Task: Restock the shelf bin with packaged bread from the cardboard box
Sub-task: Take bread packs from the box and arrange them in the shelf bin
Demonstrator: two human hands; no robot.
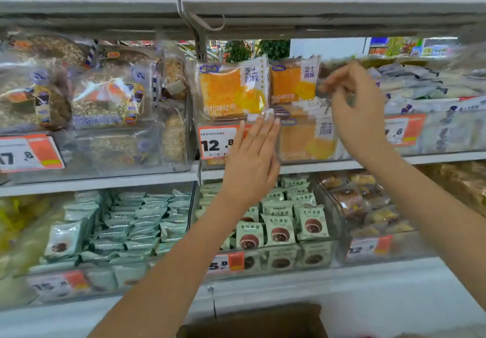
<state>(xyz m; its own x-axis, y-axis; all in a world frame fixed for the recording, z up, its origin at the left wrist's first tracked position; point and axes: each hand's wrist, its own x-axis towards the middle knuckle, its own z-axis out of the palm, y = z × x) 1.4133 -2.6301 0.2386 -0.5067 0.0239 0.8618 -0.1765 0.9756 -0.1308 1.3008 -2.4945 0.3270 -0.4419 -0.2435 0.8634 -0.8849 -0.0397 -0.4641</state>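
While I face the shelf [302, 167], its white middle board carries a clear bin [310, 153] between the grain loaves on its left and the pale packets on its right. At the bottom edge of my view sits the cardboard box [260, 322], brown and open, below the lowest board. Inside the bin two orange bread packs [231, 92] stand upright at the front rim, side by side and touching, with more lying beneath them; each bears white panels with Chinese characters, too blurred for me to read fully. My left hand [252, 158] reaches up with straight fingers, the tips touching the lower corner of the left-hand pack, in front of the bin's wall. My right hand [355, 108] hangs at the bin's right end, fingers loosely curled; whether they pinch a clear wrapper there I cannot tell, for it is smeared. On the bin's front left corner hangs an orange-and-white price tag [215, 143] reading "12.8", partly behind my left hand.
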